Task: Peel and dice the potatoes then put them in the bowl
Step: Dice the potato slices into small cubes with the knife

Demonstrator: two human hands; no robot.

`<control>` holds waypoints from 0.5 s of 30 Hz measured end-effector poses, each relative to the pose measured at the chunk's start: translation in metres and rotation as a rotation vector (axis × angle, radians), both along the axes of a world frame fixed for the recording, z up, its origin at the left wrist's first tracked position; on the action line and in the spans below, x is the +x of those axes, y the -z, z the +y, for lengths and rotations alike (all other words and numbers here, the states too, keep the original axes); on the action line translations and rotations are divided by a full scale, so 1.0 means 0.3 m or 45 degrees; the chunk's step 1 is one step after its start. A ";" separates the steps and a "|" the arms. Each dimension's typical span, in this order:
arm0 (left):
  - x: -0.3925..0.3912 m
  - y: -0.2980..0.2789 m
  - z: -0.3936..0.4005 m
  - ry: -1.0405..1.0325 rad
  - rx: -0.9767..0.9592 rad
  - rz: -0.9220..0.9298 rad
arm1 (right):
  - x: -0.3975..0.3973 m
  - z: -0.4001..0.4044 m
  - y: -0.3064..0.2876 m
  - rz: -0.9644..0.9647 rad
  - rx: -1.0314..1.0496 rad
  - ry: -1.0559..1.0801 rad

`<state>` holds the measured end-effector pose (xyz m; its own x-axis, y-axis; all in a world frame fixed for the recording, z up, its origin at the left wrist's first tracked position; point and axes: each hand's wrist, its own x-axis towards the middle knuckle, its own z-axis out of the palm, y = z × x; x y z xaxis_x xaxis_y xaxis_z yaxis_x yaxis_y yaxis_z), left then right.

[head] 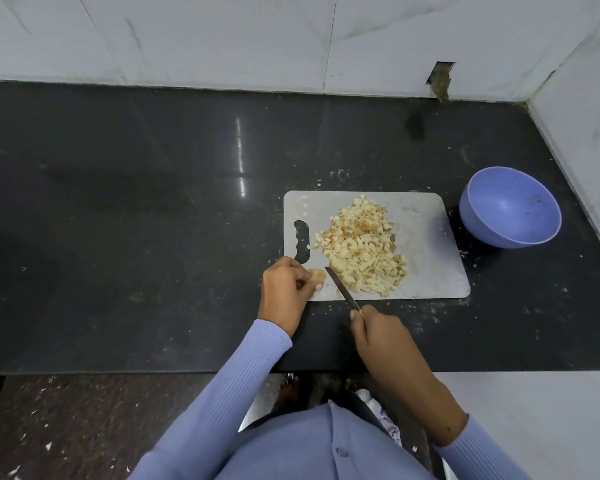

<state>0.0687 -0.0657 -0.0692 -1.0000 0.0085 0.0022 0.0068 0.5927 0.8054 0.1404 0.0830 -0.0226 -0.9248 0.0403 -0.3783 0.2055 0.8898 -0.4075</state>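
1. Pinching a small potato piece in my curled left hand, I hold it at the cutting board's 7 o'clock corner.
2. My right hand grips the knife, whose blade points toward 11 o'clock.
3. Diced potatoes are heaped mid-board; the blue bowl stands empty at the board's 3 o'clock.

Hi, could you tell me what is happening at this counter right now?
A person is dicing potatoes on a grey cutting board. The left hand grips a small potato piece at the board's near left corner, and the right hand holds a knife with its blade angled beside it. A pile of diced potato sits on the board. The blue bowl to the right looks empty.
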 end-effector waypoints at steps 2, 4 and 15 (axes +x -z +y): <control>0.011 0.006 -0.012 -0.007 0.031 0.006 | -0.037 -0.019 0.004 0.023 0.022 -0.015; 0.014 0.006 -0.013 -0.007 0.028 0.008 | -0.065 -0.044 0.013 0.006 0.019 -0.024; -0.023 -0.012 0.009 -0.053 -0.053 -0.060 | -0.036 -0.074 0.027 -0.112 0.206 -0.061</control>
